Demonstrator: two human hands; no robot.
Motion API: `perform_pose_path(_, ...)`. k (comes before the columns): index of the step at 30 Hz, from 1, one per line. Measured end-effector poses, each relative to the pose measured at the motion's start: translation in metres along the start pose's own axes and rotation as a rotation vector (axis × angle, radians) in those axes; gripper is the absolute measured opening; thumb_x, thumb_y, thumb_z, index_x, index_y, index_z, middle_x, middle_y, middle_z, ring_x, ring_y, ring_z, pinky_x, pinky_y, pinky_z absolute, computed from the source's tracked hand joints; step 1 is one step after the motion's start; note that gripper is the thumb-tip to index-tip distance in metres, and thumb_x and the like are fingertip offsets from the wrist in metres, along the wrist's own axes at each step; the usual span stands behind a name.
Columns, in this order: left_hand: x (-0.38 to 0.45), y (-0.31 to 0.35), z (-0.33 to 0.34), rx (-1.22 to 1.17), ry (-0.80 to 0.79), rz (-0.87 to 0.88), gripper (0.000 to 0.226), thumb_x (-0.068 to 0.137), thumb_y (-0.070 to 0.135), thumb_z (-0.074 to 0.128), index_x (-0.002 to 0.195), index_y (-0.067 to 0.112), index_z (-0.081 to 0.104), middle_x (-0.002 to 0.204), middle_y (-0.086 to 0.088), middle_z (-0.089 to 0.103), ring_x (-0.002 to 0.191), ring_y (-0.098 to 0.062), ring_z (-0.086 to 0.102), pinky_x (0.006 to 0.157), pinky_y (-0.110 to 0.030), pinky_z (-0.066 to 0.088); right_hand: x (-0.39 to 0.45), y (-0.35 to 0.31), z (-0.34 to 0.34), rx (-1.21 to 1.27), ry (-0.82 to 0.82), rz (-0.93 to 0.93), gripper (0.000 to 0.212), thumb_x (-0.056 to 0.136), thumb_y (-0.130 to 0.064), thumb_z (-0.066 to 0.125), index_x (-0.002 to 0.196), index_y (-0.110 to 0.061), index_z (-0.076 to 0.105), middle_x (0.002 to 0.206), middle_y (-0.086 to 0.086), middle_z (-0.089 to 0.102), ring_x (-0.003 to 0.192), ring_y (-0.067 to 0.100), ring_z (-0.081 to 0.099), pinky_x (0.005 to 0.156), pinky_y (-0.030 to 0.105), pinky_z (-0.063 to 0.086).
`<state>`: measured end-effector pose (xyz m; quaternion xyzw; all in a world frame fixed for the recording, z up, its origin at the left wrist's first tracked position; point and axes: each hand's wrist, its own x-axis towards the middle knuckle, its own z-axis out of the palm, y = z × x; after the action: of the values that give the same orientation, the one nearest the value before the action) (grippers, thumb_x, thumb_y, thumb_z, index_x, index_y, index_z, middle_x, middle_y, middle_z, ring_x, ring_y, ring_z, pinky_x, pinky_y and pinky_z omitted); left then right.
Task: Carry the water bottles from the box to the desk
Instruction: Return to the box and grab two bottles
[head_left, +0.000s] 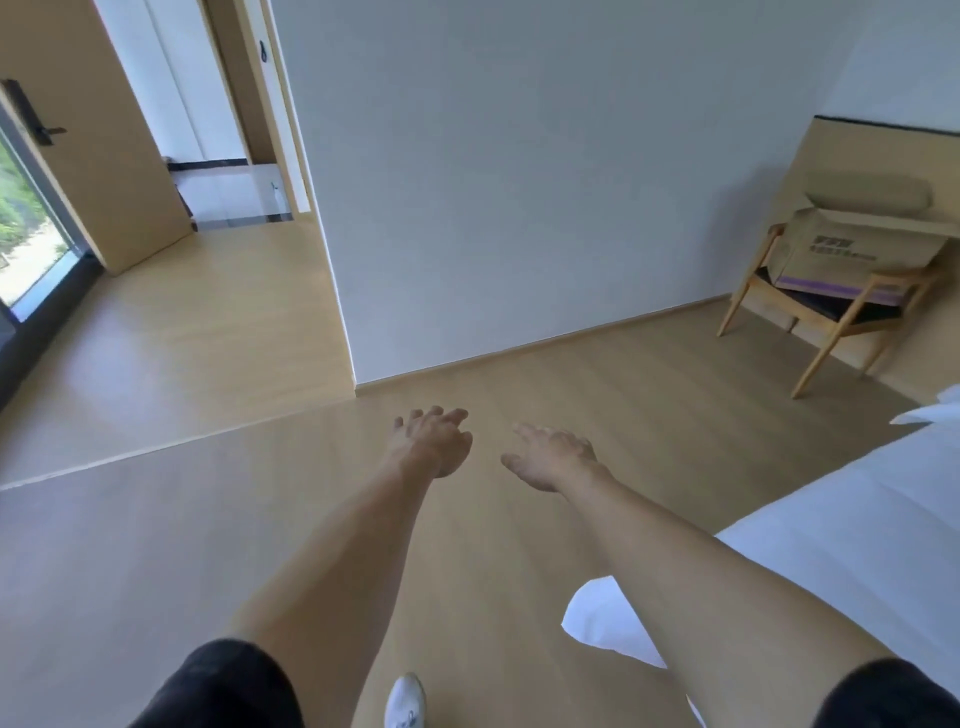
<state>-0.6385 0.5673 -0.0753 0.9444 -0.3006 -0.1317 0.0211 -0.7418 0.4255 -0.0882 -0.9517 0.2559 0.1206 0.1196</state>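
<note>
Cardboard box (852, 249) on one wooden chair (831, 306), left hand (434, 441) and right hand (553, 457) empty, fingers loosely spread

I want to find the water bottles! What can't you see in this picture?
- Bottles: none visible in the head view; the cardboard box on the chair shows only its side, its inside hidden.
- Desk: not in view.
- Print on the box: too blurred to read.
- Bed: cut off by the right edge.
- Left hand and right hand: empty.

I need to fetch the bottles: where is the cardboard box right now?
In the head view, the cardboard box sits on the wooden chair at far right, against the wall.
</note>
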Motion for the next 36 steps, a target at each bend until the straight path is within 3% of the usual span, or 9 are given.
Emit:
perform_pose_path(13, 0.259, 0.060, -0.061, 0.036, -0.028, 0.353, 0.053, 0.103, 0.041, 0.028, 0.156, 0.038, 0.028, 0.158, 0.000, 0.037, 0.144, -0.026, 0.035, 0.116, -0.044, 0.026, 0.174, 0.071, -0.080, 0.069, 0.056, 0.370, 0.064, 0.097, -0.058, 0.041, 0.154, -0.031, 0.031, 0.152, 0.007, 0.045, 0.140, 0.028, 0.042, 0.112, 0.044, 0.031)
perform_pose_path(21, 0.349, 0.119, -0.069, 0.079, -0.102, 0.519, 0.053, 0.104, 0.041, 0.028, 0.157, 0.035, 0.027, 0.159, -0.002, 0.037, 0.143, -0.027, 0.036, 0.116, -0.044, 0.026, 0.229, 0.112, -0.103, 0.118, 0.067, 0.512, 0.063, 0.097, -0.058, 0.042, 0.153, -0.030, 0.033, 0.151, 0.009, 0.047, 0.139, 0.029, 0.042, 0.112, 0.047, 0.032)
perform_pose_path(36, 0.532, 0.304, -0.078, 0.190, -0.103, 0.656, 0.052, 0.104, 0.040, 0.030, 0.156, 0.035, 0.030, 0.154, -0.003, 0.042, 0.139, -0.029, 0.039, 0.114, -0.044, 0.029, 0.379, 0.303, -0.143, 0.220, 0.054, 0.673, 0.063, 0.096, -0.060, 0.044, 0.151, -0.031, 0.034, 0.149, 0.011, 0.048, 0.136, 0.031, 0.044, 0.108, 0.048, 0.034)
